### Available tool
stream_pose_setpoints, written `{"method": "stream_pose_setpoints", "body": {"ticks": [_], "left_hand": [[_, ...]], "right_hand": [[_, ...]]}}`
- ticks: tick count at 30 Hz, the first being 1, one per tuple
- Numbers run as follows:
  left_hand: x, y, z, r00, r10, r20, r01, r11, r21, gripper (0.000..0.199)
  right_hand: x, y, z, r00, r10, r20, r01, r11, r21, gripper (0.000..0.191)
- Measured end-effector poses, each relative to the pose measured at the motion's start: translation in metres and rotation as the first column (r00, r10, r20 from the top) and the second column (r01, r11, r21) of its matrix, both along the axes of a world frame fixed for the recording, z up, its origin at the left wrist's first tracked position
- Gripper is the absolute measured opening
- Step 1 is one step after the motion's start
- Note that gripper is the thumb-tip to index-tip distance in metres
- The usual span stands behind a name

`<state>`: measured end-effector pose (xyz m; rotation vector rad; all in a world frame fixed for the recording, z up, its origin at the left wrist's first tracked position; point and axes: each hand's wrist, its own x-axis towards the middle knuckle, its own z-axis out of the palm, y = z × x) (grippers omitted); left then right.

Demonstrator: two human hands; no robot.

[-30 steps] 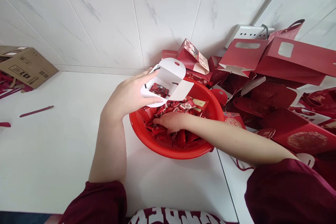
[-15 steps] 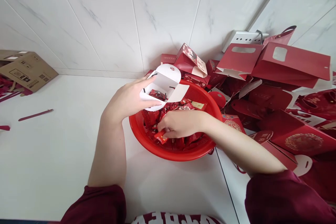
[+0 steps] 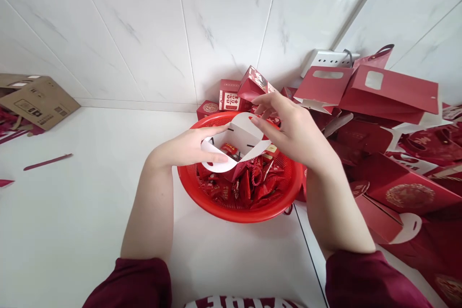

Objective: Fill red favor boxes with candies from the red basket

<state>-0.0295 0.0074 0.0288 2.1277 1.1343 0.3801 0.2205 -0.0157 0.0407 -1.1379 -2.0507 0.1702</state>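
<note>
My left hand (image 3: 184,147) grips a small open candy box (image 3: 236,137), white inside, with its thumb and fingers along the left side. Red wrapped candies (image 3: 228,149) lie in the box. At the box's upper right, my right hand (image 3: 288,127) has its thumb and fingers apart; the thumb tip lies against the raised rounded flap (image 3: 242,121). It holds nothing I can see. Below the box stands a red plastic basket (image 3: 231,216) with red candy packets and a twisted red cord (image 3: 257,173) in it.
Red paper boxes (image 3: 411,192) are heaped on the right, with a power strip (image 3: 328,58) behind them. Smaller red boxes (image 3: 230,96) stand against the tiled wall. A cardboard carton (image 3: 43,101) and a thin dark red strip (image 3: 47,161) lie left on the white table (image 3: 90,211).
My right hand has lifted from the candies in the basket to the box's flap. The box has moved slightly right and down with my left hand, and a red candy lies inside.
</note>
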Motion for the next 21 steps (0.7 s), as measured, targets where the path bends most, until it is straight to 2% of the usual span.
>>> {"method": "stream_pose_setpoints", "body": {"ticks": [2,4,7,10,13,17,19,20,21], "left_hand": [[0.005,0.005,-0.007,0.998,0.019,0.065,-0.021,0.999,0.034,0.071],[0.010,0.010,-0.015,0.989,0.090,0.121,-0.098,0.993,0.064,0.067],[0.014,0.016,-0.026,0.962,0.219,0.164,-0.233,0.970,0.075,0.070],[0.013,0.018,-0.030,0.919,0.345,0.193,-0.364,0.928,0.074,0.079],[0.010,0.017,-0.028,0.860,0.448,0.243,-0.466,0.885,0.017,0.080],[0.007,0.013,-0.019,0.813,0.468,0.347,-0.472,0.878,-0.079,0.069],[0.005,0.011,-0.015,0.830,0.426,0.360,-0.447,0.894,-0.030,0.074],[0.004,0.010,-0.013,0.863,0.382,0.331,-0.411,0.911,0.019,0.076],[0.003,0.009,-0.011,0.904,0.323,0.280,-0.356,0.932,0.074,0.076]], "right_hand": [[0.006,-0.003,-0.010,0.995,-0.072,-0.073,0.074,0.997,0.020,0.028],[0.013,-0.007,-0.019,0.983,-0.154,-0.103,0.154,0.988,-0.004,0.024],[0.022,-0.010,-0.031,0.968,-0.247,-0.046,0.241,0.965,-0.098,0.015],[0.029,-0.011,-0.039,0.958,-0.287,0.020,0.283,0.929,-0.240,0.014],[0.034,-0.014,-0.042,0.963,-0.246,0.110,0.270,0.900,-0.343,0.019],[0.036,-0.016,-0.043,0.972,-0.083,0.219,0.170,0.894,-0.414,0.028],[0.034,-0.015,-0.046,0.986,-0.017,0.168,0.082,0.917,-0.389,0.020],[0.032,-0.014,-0.048,0.991,0.000,0.130,0.047,0.932,-0.358,0.022],[0.031,-0.012,-0.051,0.995,0.013,0.099,0.020,0.945,-0.326,0.031]]}}
